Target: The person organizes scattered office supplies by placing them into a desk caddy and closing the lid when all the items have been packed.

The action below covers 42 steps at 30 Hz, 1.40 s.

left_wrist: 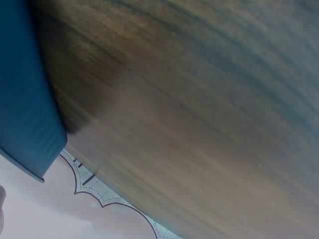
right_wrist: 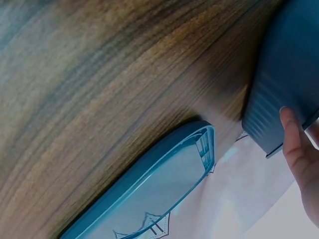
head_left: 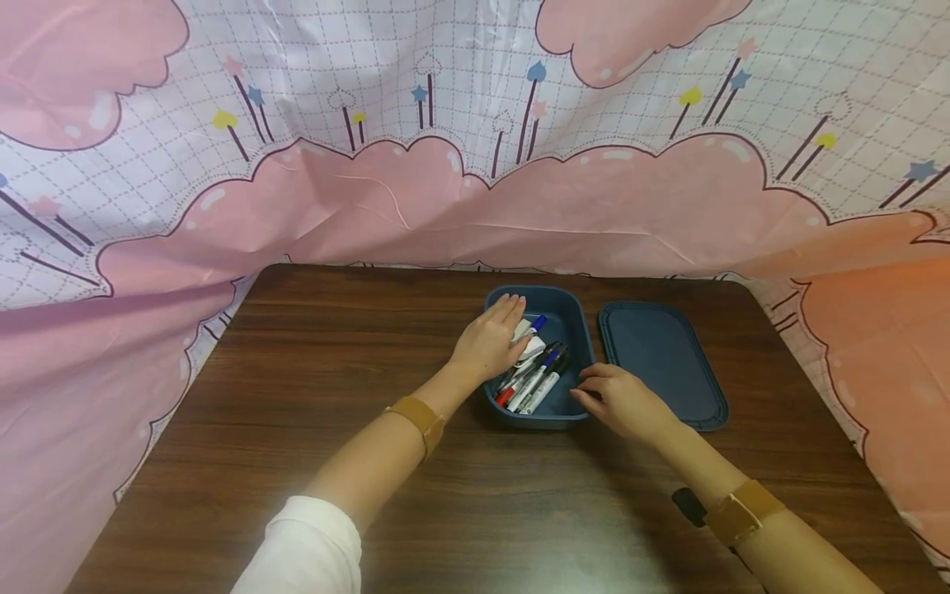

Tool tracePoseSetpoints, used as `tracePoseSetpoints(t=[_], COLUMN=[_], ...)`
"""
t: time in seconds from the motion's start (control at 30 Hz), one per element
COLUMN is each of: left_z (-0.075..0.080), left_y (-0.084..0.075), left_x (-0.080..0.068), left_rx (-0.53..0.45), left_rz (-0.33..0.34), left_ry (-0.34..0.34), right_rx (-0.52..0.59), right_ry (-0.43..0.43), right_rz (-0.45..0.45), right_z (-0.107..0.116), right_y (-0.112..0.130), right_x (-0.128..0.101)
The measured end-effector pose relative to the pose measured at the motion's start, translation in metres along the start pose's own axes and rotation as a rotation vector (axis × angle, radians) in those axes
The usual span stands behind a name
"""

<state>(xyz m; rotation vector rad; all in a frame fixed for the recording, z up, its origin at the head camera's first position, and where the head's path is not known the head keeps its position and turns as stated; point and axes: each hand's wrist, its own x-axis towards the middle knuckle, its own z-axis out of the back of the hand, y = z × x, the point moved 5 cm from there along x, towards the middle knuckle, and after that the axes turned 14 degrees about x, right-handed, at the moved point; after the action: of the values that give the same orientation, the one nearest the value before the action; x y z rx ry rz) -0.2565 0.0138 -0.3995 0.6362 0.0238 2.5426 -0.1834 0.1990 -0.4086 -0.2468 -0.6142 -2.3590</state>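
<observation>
A dark blue plastic box (head_left: pixel 582 326) sits at the back middle of the table. Several markers (head_left: pixel 530 384) with white barrels and blue, black or red caps lie inside it, along with some white objects (head_left: pixel 533 348) partly covered by my left hand (head_left: pixel 486 338). That hand reaches over the box's left side, fingers straight and pointing to the back. My right hand (head_left: pixel 623 400) holds the box's right rim, a finger (right_wrist: pixel 294 144) on the outer wall and the thumb on the inner side. From the left wrist, mostly the box's outer wall (left_wrist: pixel 25 99) shows.
Right of the box lies its flat blue lid (head_left: pixel 660 355), close by the right hand. The brown wooden table (head_left: pixel 334 346) has rounded back corners. A patterned pink and white cloth (head_left: pixel 416 214) hangs behind it and at both sides.
</observation>
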Motion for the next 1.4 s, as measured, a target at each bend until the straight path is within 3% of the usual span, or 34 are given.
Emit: tracePoseSetpoints(t=[0.3, 0.47, 0.87, 1.27, 1.4], left_z=[0.008, 0.011, 0.015, 0.011, 0.009], left_y=[0.001, 0.001, 0.0, 0.003, 0.005], left_x=[0.003, 0.008, 0.01, 0.01, 0.008], left_rx=[0.017, 0.029, 0.034, 0.023, 0.035], left_rz=[-0.019, -0.005, 0.006, 0.011, 0.023], left_ry=[-0.025, 0.023, 0.066, 0.073, 0.098], right_rx=[-0.012, 0.0, -0.002, -0.072, -0.092], right_ry=[-0.046, -0.04, -0.072, -0.132, -0.176], right_rz=[0.11, 0.11, 0.122, 0.063, 0.084], right_z=[0.009, 0.015, 0.029, 0.072, 0.088], right_y=[0.0, -0.001, -0.003, -0.014, -0.018], right_x=[-0.002, -0.001, -0.001, -0.001, -0.004])
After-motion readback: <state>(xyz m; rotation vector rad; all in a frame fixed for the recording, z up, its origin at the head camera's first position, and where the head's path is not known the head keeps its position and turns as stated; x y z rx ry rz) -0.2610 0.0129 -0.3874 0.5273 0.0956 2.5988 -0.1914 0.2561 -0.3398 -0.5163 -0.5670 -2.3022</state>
